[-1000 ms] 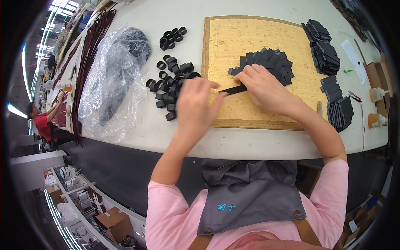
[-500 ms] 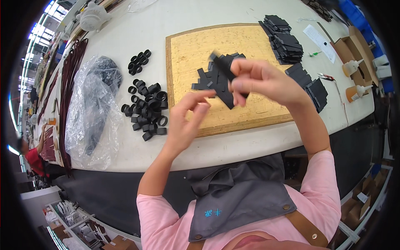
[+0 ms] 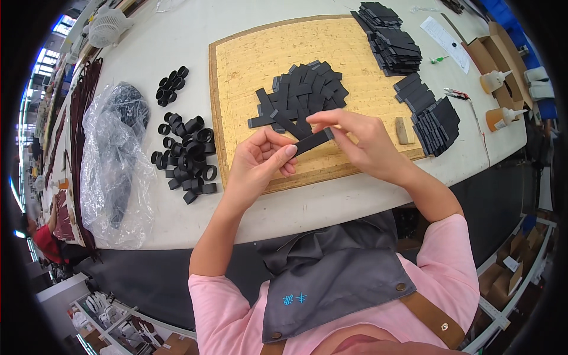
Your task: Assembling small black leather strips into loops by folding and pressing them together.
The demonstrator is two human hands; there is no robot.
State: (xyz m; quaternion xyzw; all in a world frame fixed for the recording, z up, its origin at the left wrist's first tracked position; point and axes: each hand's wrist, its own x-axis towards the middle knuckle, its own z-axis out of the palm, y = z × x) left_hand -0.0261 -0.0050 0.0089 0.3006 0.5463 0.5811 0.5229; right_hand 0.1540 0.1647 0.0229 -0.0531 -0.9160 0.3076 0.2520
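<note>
A flat black strip (image 3: 312,142) slants up to the right between my hands. My left hand (image 3: 260,157) pinches its lower left end between thumb and fingers. At the upper right end of the strip is my right hand (image 3: 367,142), its index finger stretched out above the strip and its thumb close to the end, with the fingers apart. Just beyond my hands, a loose heap of similar black strips (image 3: 307,89) lies on the yellowish board (image 3: 248,59).
Black rings (image 3: 189,148) lie left of the board, beside a clear plastic bag (image 3: 118,160). Stacked black strips (image 3: 393,47) stand at the right, near snips (image 3: 455,93) and glue bottles (image 3: 500,118). A small block (image 3: 404,131) sits on the board. Another person (image 3: 47,236) is far left.
My left hand has taken hold of a strip. My right hand, blurred with a dark strip before, has come lower to the strip's other end. The view has shifted, moving the table things leftward.
</note>
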